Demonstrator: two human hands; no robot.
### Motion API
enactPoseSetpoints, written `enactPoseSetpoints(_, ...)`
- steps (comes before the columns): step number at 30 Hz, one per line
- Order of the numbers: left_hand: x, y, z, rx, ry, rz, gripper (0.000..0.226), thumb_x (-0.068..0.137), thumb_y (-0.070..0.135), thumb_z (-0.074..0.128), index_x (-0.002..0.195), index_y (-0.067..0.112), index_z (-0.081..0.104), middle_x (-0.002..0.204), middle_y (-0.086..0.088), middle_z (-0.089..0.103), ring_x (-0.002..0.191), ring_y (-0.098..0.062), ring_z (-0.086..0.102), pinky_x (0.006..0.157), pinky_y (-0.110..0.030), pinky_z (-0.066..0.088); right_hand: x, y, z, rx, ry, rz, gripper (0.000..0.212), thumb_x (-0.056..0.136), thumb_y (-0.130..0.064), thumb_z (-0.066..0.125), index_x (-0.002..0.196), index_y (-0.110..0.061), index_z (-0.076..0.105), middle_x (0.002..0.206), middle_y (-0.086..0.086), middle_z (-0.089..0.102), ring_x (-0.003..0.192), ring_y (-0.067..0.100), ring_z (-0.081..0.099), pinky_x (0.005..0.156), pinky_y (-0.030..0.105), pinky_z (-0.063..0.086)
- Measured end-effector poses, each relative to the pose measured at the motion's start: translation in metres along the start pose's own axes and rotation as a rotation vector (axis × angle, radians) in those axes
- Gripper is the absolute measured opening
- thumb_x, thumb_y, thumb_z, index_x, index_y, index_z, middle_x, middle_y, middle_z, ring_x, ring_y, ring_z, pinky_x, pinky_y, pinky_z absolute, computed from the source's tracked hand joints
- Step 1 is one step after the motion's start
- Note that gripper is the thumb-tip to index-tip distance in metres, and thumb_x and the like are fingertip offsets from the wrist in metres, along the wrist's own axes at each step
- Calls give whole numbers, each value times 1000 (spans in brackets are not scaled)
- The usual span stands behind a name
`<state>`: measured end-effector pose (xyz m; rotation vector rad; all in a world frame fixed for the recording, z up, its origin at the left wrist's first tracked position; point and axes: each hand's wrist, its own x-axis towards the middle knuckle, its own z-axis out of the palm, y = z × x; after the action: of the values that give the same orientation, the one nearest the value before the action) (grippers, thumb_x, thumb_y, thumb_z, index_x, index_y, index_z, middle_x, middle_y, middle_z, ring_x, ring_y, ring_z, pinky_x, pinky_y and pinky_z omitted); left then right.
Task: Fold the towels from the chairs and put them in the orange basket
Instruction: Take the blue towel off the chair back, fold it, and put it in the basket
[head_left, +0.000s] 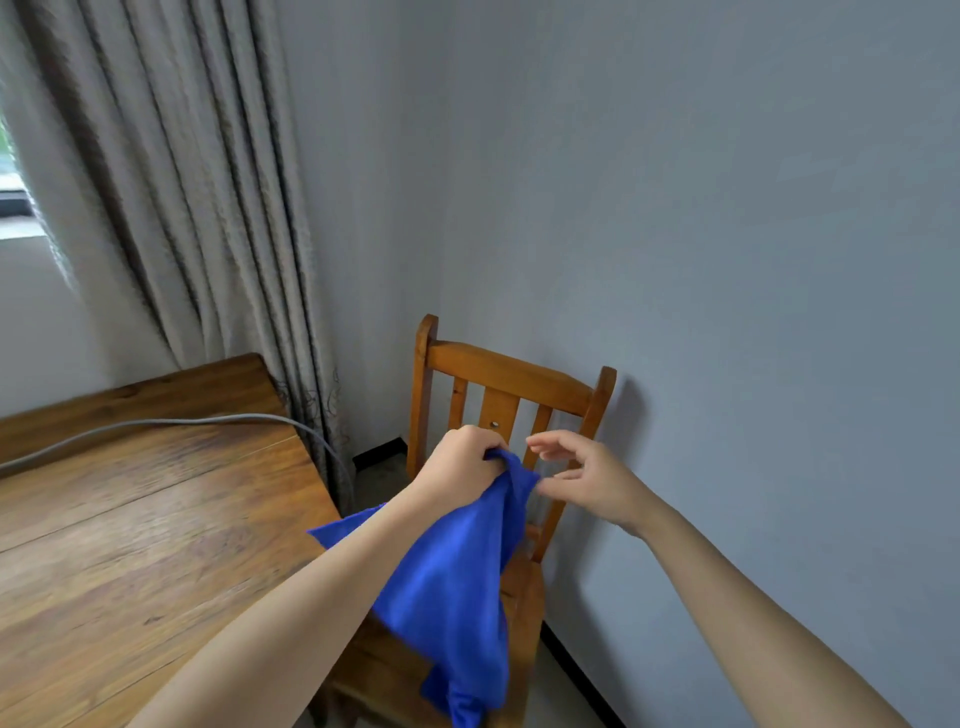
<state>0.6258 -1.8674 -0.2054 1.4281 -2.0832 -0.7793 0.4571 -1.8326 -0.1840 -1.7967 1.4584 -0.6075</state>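
A bright blue towel (452, 587) hangs bunched above the seat of a wooden chair (506, 374) that stands against the wall. My left hand (460, 460) grips the towel's top edge in a fist. My right hand (587, 478) is just to the right of it, fingers spread and loosely curved, with its thumb tip touching or nearly touching the towel's upper corner. The towel drapes down over my left forearm and covers most of the chair seat. No orange basket is in view.
A wooden table (145, 519) fills the lower left, with a grey cable (156, 422) lying across its far part. Grey curtains (197, 208) hang behind it. A pale wall (727, 260) runs close along the chair's right side.
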Motion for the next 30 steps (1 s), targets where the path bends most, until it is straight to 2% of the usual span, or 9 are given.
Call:
enactPoseSetpoints(5, 1, -7, 3, 58, -18, -65, 22, 94, 10, 49, 107, 4, 66, 105, -14, 67, 96, -25, 63, 74, -20, 44, -3, -15, 9, -95, 149, -75, 33, 81, -30, 69, 110, -17, 59, 98, -10, 57, 95, 8, 56, 79, 15, 47)
enactPoseSetpoints(8, 0, -10, 1, 61, -36, -80, 22, 94, 9, 49, 108, 3, 66, 106, -14, 67, 94, -23, 62, 73, -20, 45, -2, -15, 18, -282, 127, -64, 39, 79, -38, 68, 108, -13, 61, 101, -2, 60, 92, 12, 57, 75, 16, 46)
enactPoseSetpoints(10, 0, -11, 2, 50, -37, -79, 22, 94, 8, 49, 107, 3, 66, 105, -14, 67, 86, -18, 58, 66, -15, 43, 0, -12, 27, -371, 121, -69, 35, 83, -37, 65, 106, -11, 63, 102, 2, 61, 87, 12, 56, 73, 17, 46)
enactPoseSetpoints(13, -2, -14, 4, 26, -35, -67, 22, 94, 11, 49, 107, 5, 66, 103, -12, 67, 83, -11, 53, 61, -9, 39, 3, -10, 32, -428, 182, -120, 19, 90, -22, 58, 100, -7, 64, 94, 6, 62, 77, 10, 53, 68, 17, 44)
enactPoseSetpoints(16, -7, -18, 6, -25, -39, -71, 21, 94, 16, 52, 105, 5, 66, 95, -8, 66, 80, -10, 54, 59, -8, 39, 6, -16, 24, -368, 270, -130, 11, 91, -15, 55, 91, -7, 62, 75, 0, 56, 64, 10, 52, 58, 18, 44)
enactPoseSetpoints(18, -12, -24, 11, -64, -67, -80, 19, 92, 17, 54, 100, 4, 65, 96, -13, 67, 79, -14, 56, 60, -12, 40, 9, -23, 12, -290, 366, -115, 9, 90, -12, 54, 82, -11, 58, 64, -2, 54, 53, 8, 48, 53, 20, 41)
enactPoseSetpoints(22, -23, -47, 22, -40, -92, -166, 8, 92, 15, 52, 90, 12, 59, 89, -9, 63, 78, -16, 55, 58, -14, 37, 20, -30, -30, -12, 656, -47, 29, 85, -3, 52, 64, -22, 45, 40, -7, 52, 33, 3, 51, 42, 11, 36)
enactPoseSetpoints(25, -30, -65, 16, -30, -45, -204, 11, 93, 14, 51, 96, 14, 61, 89, -1, 61, 76, -11, 54, 59, -12, 39, 18, -26, -64, 116, 825, -4, 26, 87, -4, 47, 65, -19, 42, 57, 7, 55, 32, 3, 54, 35, 14, 33)
enactPoseSetpoints(30, -30, -67, -13, -110, 122, -193, 16, 87, 3, 55, 86, 17, 63, 81, -1, 63, 75, -14, 57, 59, -19, 43, 7, -13, -85, 151, 851, 15, 10, 90, -4, 43, 82, -8, 47, 64, 3, 57, 37, 3, 59, 36, 14, 41)
